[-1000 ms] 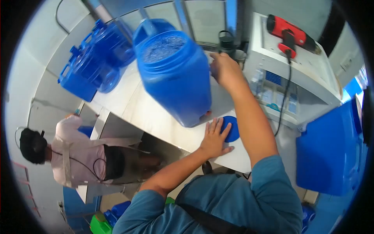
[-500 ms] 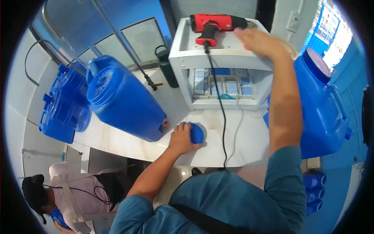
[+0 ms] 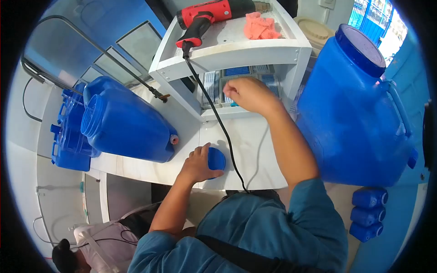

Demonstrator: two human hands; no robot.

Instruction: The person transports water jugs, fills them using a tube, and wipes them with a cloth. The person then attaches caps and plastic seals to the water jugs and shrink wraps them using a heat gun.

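My left hand [image 3: 196,164] rests on the white counter with its fingers and thumb around the near side of a round blue cap [image 3: 216,163]. My right hand [image 3: 248,94] is raised in front of the lower shelf, its fingers curled; whether something small is in them is hidden. Behind it are small packs [image 3: 210,86] in a tray. On the left of the counter stands a blue jug [image 3: 132,120] with an open mouth. Above, a red heat gun [image 3: 207,18] and a crumpled pink cloth [image 3: 261,27] lie on the shelf top.
A large blue container [image 3: 350,113] stands at the right. A black cord [image 3: 214,109] hangs across the counter. More blue jugs [image 3: 73,132] are at the far left, below a metal pipe. Another person [image 3: 104,245] is at the lower left. Small blue bottles [image 3: 368,214] sit lower right.
My right hand has come away from the jug, passed over the shelf top and dropped to the lower shelf. The pink cloth now shows on top. The view has swung right; my left hand stays by the cap.
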